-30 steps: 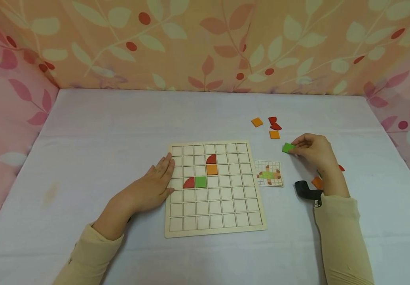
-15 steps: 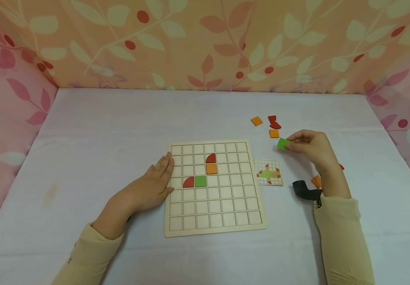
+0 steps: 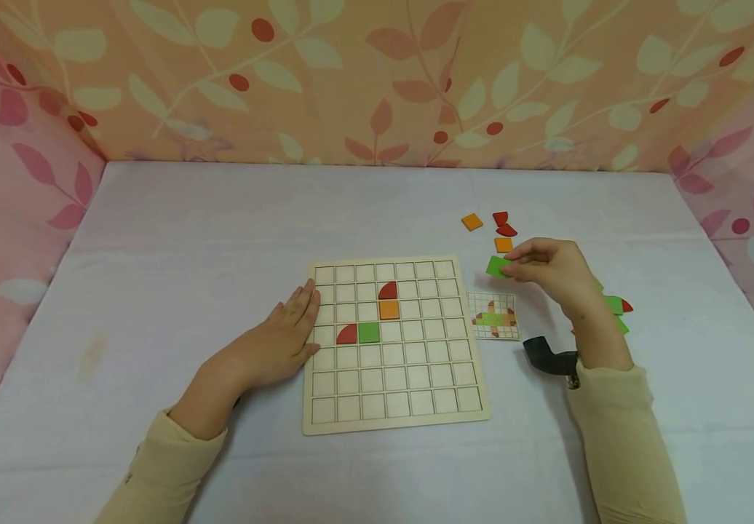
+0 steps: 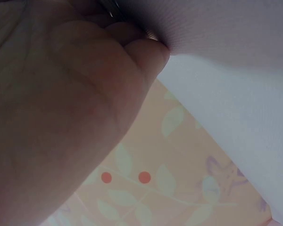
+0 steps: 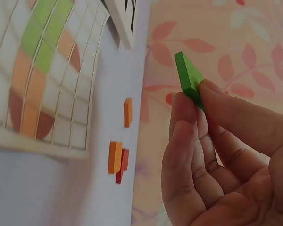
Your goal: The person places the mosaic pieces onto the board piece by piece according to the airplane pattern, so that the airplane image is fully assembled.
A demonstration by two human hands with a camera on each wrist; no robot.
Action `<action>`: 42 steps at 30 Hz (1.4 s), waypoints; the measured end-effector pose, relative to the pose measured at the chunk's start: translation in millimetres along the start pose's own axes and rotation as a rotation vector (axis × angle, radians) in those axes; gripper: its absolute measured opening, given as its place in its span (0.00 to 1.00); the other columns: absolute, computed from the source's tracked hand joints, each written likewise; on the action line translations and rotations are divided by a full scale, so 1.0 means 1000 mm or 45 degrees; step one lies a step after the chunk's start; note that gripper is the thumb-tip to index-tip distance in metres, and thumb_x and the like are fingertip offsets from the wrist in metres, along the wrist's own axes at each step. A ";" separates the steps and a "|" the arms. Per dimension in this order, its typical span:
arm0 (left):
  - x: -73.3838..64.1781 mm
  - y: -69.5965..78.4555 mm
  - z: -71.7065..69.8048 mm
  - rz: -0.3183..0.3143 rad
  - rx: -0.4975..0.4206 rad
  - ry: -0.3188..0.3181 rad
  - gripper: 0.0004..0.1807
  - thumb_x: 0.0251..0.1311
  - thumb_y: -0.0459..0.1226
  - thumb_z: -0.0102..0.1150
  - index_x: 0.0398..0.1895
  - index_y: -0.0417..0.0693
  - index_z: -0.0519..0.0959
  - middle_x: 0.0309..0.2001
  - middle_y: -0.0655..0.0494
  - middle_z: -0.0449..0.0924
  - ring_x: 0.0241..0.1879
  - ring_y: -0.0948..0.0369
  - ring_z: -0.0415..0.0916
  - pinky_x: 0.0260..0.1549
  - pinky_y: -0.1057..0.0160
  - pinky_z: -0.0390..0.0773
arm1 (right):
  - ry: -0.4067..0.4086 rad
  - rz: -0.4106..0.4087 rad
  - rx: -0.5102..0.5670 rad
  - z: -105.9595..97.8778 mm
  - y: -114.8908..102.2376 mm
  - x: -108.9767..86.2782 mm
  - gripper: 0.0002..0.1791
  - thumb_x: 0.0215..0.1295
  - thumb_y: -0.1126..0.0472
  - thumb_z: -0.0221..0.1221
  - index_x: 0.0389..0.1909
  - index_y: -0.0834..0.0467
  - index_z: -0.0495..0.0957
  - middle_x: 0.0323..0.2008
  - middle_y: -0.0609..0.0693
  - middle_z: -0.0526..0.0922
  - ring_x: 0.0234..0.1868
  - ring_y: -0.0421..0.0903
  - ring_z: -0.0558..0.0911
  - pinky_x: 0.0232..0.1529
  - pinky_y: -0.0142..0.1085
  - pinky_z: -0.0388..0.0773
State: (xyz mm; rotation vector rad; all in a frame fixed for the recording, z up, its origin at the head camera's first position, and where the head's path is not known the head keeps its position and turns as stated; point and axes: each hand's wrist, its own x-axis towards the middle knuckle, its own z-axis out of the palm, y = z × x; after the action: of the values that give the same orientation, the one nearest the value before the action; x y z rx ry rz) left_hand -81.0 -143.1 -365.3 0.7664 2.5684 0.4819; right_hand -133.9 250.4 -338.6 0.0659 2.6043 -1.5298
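Note:
My right hand [image 3: 550, 273] pinches a green square tile [image 3: 498, 267] between thumb and fingertips, held above the cloth right of the wooden grid board [image 3: 397, 429]. In the right wrist view the same tile [image 5: 188, 77] stands tilted, seen partly edge-on. With straight fingers my left hand [image 3: 279, 338] rests along the board's left edge; its wrist view shows mostly the dark side of the hand [image 4: 75, 108]. On the board lie a red quarter-round tile [image 3: 388, 291], an orange square [image 3: 389, 310], another red quarter-round [image 3: 347, 335] and a green square [image 3: 369, 332].
A pattern card [image 3: 495, 333] lies against the board's right side. Beyond it are two orange squares [image 3: 471, 222] and two red pieces [image 3: 506, 230]. More green and red tiles [image 3: 615, 305] sit partly behind my right wrist, which wears a black camera mount [image 3: 547, 356].
My right hand has carried the green tile leftward, toward the board. More tiles behind the wrist have come into sight. My left hand keeps its place.

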 end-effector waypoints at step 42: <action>0.002 0.000 0.002 -0.029 0.011 -0.013 0.39 0.70 0.40 0.45 0.72 0.31 0.36 0.73 0.40 0.25 0.72 0.47 0.28 0.67 0.43 0.43 | -0.336 -0.023 -0.033 0.071 -0.032 -0.017 0.08 0.54 0.65 0.67 0.33 0.64 0.81 0.27 0.54 0.82 0.28 0.50 0.81 0.25 0.34 0.77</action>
State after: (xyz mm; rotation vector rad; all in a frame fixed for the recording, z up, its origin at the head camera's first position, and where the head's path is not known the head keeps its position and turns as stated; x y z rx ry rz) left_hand -82.0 -141.8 -367.3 0.7403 2.5689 0.4588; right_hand -114.2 173.5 -343.3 -0.1521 2.4223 -1.4024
